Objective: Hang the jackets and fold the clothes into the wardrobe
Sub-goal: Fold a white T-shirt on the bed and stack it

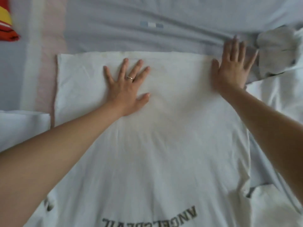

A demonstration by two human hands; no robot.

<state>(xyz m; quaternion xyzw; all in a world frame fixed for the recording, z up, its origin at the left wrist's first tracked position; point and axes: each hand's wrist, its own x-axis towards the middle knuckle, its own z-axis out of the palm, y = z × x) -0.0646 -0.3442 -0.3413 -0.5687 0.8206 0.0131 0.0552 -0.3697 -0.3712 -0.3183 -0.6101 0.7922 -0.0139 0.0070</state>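
My left hand (126, 86), fingers spread, presses flat on the white T-shirt (164, 136) laid across the bed (114, 30); my right hand (232, 66), likewise spread, pins its right edge, smoothing it, I judge, for folding.

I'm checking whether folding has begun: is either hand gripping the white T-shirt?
No, the left hand and right hand lie flat, fingers straight, at the far end of the white T-shirt.

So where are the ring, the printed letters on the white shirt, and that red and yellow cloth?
ring (130, 78): head view, the band's top, on the left hand (126, 90).
printed letters (150, 218): head view, the middle of the dark row.
red and yellow cloth (5, 17): head view, its yellow part.
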